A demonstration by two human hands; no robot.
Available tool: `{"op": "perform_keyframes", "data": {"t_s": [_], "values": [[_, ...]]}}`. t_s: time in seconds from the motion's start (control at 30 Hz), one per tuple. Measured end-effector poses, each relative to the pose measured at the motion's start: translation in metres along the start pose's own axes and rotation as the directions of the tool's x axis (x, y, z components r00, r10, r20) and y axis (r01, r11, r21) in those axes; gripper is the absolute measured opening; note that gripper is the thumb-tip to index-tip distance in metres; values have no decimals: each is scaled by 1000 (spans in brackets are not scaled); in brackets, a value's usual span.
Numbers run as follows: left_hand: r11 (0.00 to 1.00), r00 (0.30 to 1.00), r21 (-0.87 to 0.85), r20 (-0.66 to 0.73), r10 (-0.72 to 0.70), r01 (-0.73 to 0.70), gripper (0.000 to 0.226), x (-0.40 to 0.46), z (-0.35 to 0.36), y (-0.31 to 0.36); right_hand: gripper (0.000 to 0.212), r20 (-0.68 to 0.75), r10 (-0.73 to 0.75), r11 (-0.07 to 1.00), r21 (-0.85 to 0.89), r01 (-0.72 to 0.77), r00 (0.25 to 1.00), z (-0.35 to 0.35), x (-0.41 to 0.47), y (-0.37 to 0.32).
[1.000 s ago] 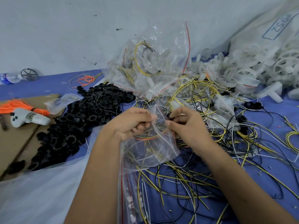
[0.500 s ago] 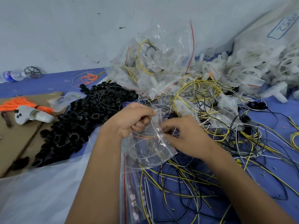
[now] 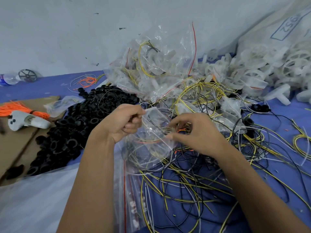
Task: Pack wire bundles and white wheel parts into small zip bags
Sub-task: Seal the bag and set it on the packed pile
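Just in front of the heap of black plastic rings [image 3: 67,130], the left hand [image 3: 124,123] pinches the small clear zip bag [image 3: 151,142] while the right hand [image 3: 193,133] pinches wires at its mouth, which may snag and spill out.

**Hand and arm position**

Both bare forearms enter from the lower edge and converge at frame centre. Left hand [image 3: 125,123]: fingers curled, pinching the edge of a zip bag [image 3: 151,132]. Right hand [image 3: 196,133]: thumb and fingers curled, pinching its opposite side.
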State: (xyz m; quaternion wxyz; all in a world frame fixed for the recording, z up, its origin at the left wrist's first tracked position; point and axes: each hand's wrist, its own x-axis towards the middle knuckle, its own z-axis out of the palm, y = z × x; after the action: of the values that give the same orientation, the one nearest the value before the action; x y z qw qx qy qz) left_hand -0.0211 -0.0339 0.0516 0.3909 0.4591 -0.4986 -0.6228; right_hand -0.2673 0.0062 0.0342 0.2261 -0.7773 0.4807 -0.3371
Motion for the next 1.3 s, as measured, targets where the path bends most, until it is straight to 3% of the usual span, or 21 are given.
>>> {"op": "perform_keyframes", "data": {"t_s": [0.07, 0.13, 0.23, 0.33, 0.47, 0.57, 0.7, 0.8, 0.9, 0.97, 1.03, 1.17, 1.3], "values": [[999, 1000, 35, 13, -25, 24, 41, 4, 11, 1, 10, -76, 41, 995, 99, -33, 996, -17, -1, 2], [995, 997, 88, 41, -58, 54, 47, 6, 25, 1, 15, -19, 73, 989, 132, -70, 997, -39, -3, 5], [976, 990, 194, 80, -120, 102, 51, 9, 44, -1, 20, 203, 182, 980, -120, -160, 962, -70, -10, 10], [955, 984, 261, 71, -162, 139, 42, 12, 55, -5, 19, 358, 391, 903, -330, -277, 848, -88, -16, 13], [946, 981, 285, 70, -184, 157, 40, 15, 63, -8, 34, 461, 586, 799, -464, -382, 666, -89, -24, 12], [913, 973, 371, 84, -215, 170, 36, 16, 66, -12, 36, 464, 618, 773, -504, -385, 634, -82, -26, 10], [861, 968, 475, 66, -240, 182, 35, 16, 68, -15, 22, 450, 579, 801, -471, -370, 680, -91, -25, 4], [883, 975, 428, 23, -222, 191, 37, 15, 62, -13, 6, 319, 404, 892, -342, -294, 857, -93, -16, -4], [907, 985, 385, -67, -156, 170, 36, 14, 54, -9, 5, 84, 173, 976, 121, -183, 981, -65, -3, -19], [922, 986, 355, -120, -116, 152, 35, 12, 50, -6, 10, 34, 153, 884, 443, -152, 988, -35, 4, -27], [942, 987, 308, -128, -99, 134, 38, 11, 46, -4, 11, 103, 163, 798, 571, -193, 981, -8, 7, -29], [962, 992, 249, -84, -90, 108, 52, 7, 38, -1, 15, 196, 247, 756, 574, -315, 949, 19, 7, -18], [969, 997, 236, 22, -80, 73, 45, 5, 33, 4, 10, 98, 257, 932, 237, -273, 962, 22, 5, -13]]}}
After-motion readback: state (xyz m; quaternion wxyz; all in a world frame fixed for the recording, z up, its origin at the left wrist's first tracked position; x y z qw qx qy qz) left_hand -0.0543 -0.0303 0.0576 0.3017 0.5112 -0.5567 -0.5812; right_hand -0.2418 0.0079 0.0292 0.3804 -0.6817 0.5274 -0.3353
